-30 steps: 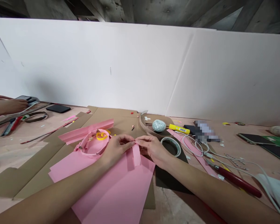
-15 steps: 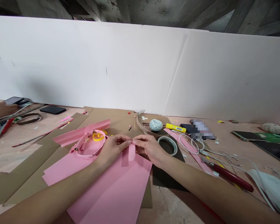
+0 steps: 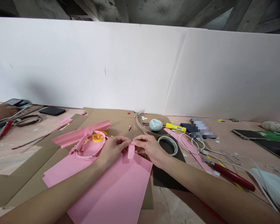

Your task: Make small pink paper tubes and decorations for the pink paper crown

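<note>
My left hand (image 3: 114, 148) and my right hand (image 3: 148, 146) meet fingertip to fingertip above pink paper sheets (image 3: 114, 186). Both are closed in a pinch on the upper end of a short pink paper strip (image 3: 131, 151), which hangs down between them. A pink paper ring (image 3: 78, 150) with yellow strips (image 3: 98, 137) inside lies just left of my left hand. Behind it rests a folded pink paper piece (image 3: 82, 133). Close to my right hand is a roll of tape (image 3: 176, 149) on a dark sheet (image 3: 168, 179).
Brown cardboard (image 3: 25, 183) lies under the paper. To the right are a yellow glue stick (image 3: 175, 127), a patterned ball (image 3: 156, 125), white cable (image 3: 189, 151) and a red-handled knife (image 3: 233, 176). A white board (image 3: 130, 68) stands behind. Another person's hand (image 3: 4, 111) holds a phone at left.
My hands stay nearly in place, still pinching the strip. The strip's lower end has shifted slightly and is angled a little differently. The view has moved marginally.
</note>
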The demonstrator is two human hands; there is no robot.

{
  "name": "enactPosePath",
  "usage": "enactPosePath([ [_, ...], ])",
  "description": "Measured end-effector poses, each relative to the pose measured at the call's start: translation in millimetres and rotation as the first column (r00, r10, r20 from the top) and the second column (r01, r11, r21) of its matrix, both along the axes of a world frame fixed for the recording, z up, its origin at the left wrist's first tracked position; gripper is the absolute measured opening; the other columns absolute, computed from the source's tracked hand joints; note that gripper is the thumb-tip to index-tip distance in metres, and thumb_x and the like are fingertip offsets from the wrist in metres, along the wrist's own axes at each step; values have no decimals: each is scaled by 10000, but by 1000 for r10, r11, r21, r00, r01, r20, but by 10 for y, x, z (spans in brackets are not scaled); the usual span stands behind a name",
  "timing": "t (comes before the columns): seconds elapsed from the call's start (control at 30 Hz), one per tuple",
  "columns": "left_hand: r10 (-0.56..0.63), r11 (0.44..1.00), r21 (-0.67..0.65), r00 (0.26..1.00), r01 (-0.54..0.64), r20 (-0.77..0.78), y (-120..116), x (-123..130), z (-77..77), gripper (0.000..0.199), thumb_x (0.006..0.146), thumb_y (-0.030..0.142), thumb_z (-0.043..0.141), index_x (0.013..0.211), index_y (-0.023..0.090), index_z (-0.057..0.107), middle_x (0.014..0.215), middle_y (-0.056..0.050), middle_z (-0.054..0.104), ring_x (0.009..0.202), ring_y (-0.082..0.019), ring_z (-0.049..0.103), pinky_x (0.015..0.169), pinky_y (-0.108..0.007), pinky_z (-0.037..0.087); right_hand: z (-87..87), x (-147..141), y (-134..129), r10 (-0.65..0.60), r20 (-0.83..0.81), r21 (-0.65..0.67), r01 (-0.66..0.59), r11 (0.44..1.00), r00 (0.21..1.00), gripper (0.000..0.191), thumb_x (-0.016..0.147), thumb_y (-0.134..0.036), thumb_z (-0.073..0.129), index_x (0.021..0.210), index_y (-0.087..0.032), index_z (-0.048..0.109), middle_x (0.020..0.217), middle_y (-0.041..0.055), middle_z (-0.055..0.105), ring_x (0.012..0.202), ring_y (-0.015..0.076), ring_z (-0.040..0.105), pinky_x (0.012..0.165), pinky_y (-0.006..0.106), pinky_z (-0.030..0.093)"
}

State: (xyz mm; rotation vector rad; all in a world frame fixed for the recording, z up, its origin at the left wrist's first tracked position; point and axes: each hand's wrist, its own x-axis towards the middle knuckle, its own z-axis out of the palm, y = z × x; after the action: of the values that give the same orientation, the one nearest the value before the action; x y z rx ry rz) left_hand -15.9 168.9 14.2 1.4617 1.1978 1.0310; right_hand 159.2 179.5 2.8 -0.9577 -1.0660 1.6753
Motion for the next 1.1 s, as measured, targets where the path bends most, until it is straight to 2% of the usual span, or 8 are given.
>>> enactPosePath([
  [0.23, 6, 1000, 12, 999, -6, 37, -8, 1, -5, 230, 760, 379, 751, 819, 158, 743, 778, -42, 730, 673, -158, 618, 580, -232, 444, 1, 3, -4, 13, 27, 2, -13, 1000, 1000, 319, 579, -372, 899, 744, -147, 746, 688, 10, 671, 589, 112, 615, 606, 254, 517],
  [0.4, 10, 1000, -6, 1000, -10, 21, -12, 9, -1, 255, 780, 395, 728, 770, 140, 736, 652, -20, 669, 556, -123, 537, 518, -227, 386, -3, 9, 2, 15, 35, 1, -15, 1000, 999, 340, 559, -357, 910, 764, -143, 744, 711, 17, 686, 600, 111, 621, 625, 255, 519],
  [0.6, 23, 1000, -5, 999, -23, 40, -25, 21, 20, 265, 763, 404, 743, 829, 147, 741, 786, -50, 721, 659, -149, 597, 562, -231, 424, 5, 13, -1, 14, 31, 29, -15, 999, 999, 341, 590, -398, 889, 765, -141, 748, 689, 21, 679, 606, 119, 614, 628, 268, 517],
  [0.8, 25, 999, -28, 1000, -25, 17, -17, 21, 39, 269, 775, 401, 734, 798, 134, 751, 653, -19, 664, 547, -108, 514, 503, -215, 370, 14, 17, -1, 4, 40, 44, -5, 999, 999, 326, 570, -350, 911, 762, -145, 745, 700, 17, 685, 644, 117, 622, 676, 270, 521],
  [1.0, 7, 999, -39, 998, -4, 69, -13, 18, 25, 292, 740, 413, 769, 837, 139, 739, 781, -47, 709, 666, -142, 596, 583, -228, 450, 2, 14, 8, 18, 39, 42, -20, 999, 999, 348, 589, -409, 893, 750, -136, 751, 689, 36, 695, 608, 123, 618, 639, 278, 514],
  [1.1, -9, 998, -60, 997, 14, 73, -5, 14, 20, 304, 756, 430, 759, 820, 134, 743, 739, -51, 706, 664, -150, 605, 620, -247, 481, -5, 10, 11, 4, 26, 49, -5, 999, 1000, 348, 564, -387, 912, 753, -146, 747, 714, 26, 699, 622, 118, 618, 667, 281, 518],
])
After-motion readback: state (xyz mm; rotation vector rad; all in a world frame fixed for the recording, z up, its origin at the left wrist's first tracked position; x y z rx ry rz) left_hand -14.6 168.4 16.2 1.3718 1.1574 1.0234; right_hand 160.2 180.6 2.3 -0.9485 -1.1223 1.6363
